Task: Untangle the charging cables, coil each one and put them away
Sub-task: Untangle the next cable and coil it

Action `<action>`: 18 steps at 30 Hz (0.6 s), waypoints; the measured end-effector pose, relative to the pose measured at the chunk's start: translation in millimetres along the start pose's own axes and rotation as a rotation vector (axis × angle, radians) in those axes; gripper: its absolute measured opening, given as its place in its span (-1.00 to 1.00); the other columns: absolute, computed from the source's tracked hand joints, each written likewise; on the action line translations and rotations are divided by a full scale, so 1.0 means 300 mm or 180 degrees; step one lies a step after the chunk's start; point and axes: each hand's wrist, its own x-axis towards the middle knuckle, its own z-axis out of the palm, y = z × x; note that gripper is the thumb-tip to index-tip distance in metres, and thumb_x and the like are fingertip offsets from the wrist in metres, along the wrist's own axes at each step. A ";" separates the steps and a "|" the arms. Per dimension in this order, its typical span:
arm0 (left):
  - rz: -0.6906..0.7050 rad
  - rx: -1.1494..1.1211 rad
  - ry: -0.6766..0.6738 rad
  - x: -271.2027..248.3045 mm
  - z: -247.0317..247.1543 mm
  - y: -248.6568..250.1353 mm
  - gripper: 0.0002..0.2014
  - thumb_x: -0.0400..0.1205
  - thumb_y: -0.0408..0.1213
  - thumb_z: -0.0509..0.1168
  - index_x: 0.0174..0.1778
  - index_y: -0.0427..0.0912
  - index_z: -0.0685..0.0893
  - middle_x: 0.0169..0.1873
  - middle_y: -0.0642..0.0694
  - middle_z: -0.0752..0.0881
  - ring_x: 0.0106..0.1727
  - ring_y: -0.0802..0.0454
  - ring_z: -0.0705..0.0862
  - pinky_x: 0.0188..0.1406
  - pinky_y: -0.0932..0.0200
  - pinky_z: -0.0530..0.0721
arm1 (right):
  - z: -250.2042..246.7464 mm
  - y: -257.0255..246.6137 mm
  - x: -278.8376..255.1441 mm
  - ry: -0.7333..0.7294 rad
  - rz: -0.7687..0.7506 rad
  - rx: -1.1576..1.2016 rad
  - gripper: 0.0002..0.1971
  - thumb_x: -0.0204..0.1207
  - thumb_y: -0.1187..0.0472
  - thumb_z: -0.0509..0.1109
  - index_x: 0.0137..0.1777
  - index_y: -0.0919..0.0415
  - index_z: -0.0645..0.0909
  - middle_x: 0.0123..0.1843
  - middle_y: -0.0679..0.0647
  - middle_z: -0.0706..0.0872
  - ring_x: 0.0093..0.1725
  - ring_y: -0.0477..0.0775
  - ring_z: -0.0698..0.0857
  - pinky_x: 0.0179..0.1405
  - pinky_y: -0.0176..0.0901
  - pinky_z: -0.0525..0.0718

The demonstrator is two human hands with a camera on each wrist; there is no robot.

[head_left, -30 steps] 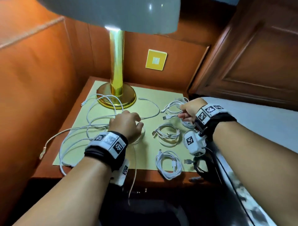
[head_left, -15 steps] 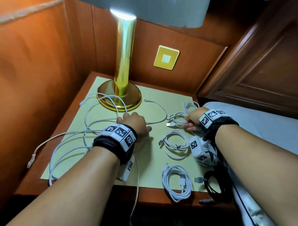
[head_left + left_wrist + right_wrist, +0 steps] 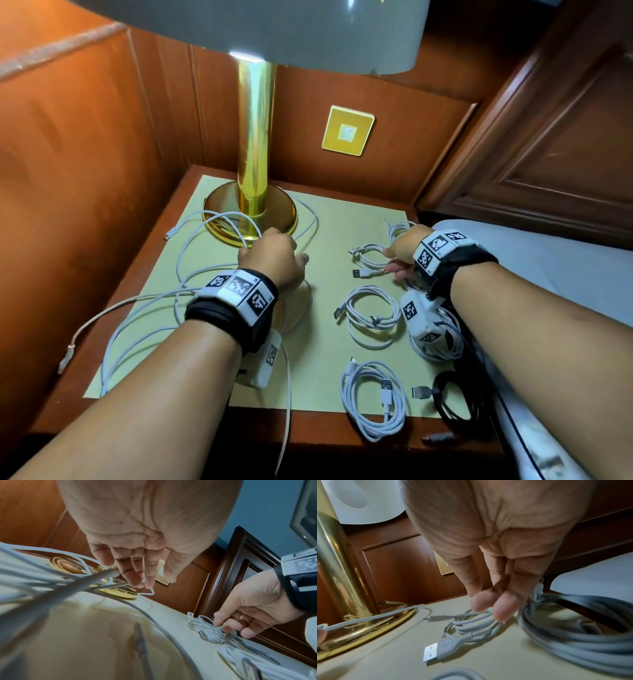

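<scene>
Pinching: left hand [image 3: 270, 258], fingertips [image 3: 137, 580] nipping the thin end of a loose white cable [image 3: 191, 253] just in front of the brass lamp base [image 3: 219, 209]; the cable sprawls in open loops over the left half of the pale yellow mat [image 3: 329, 219] and off its edge.

Right hand [image 3: 404, 248]: thumb and fingers curled around a small coiled white cable [image 3: 471, 623] lying on the mat's far right; its USB-A plug [image 3: 436, 650] rests flat, pointing left.

Coiled stock on mat, right half:
- two white coils, middle [image 3: 373, 315] and front [image 3: 375, 401], apart from each other;
- a further white coil [image 3: 442, 342] partly under the right wrist;
- black coil [image 3: 455, 401] at the front right corner.

Markings: black-and-white square codes on both wristbands [image 3: 239, 286]; no brand or readable lettering on cables. Yellow wall plate [image 3: 347, 132] behind.
</scene>
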 end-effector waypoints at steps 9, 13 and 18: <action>0.1182 -0.0668 0.0824 -0.053 -0.037 0.012 -0.85 0.64 -0.42 0.37 -0.01 -0.14 0.83 -0.04 -0.04 0.68 0.01 -0.04 0.65 0.02 0.18 0.55 | 0.044 -0.090 -0.121 -0.0553 -0.0629 0.1078 -0.57 0.66 -0.07 0.37 0.24 0.33 0.57 -0.12 0.17 0.74 -0.41 -0.02 0.64 -0.49 -0.22 0.54; 0.1971 -0.1239 0.1121 -0.130 -0.052 0.002 -0.77 0.49 -0.58 0.46 -0.22 -0.11 0.75 -0.26 0.05 0.69 -0.29 0.11 0.61 -0.22 0.31 0.56 | 0.092 -0.146 -0.221 -0.1099 -0.0985 0.1635 -0.72 0.67 0.13 0.39 0.32 0.17 0.51 -0.01 0.22 0.79 -0.49 -0.13 0.57 -0.59 -0.33 0.41; 0.1311 -0.1536 0.0708 -0.172 -0.052 -0.049 -0.73 0.55 -0.45 0.40 0.03 -0.08 0.50 -0.18 0.07 0.70 -0.30 0.23 0.57 -0.30 0.41 0.44 | 0.051 -0.228 -0.290 -0.0319 -0.1747 0.2170 -0.69 0.72 0.41 0.16 0.35 0.32 0.63 -0.11 0.09 0.77 -0.46 -0.14 0.50 -0.57 -0.31 0.36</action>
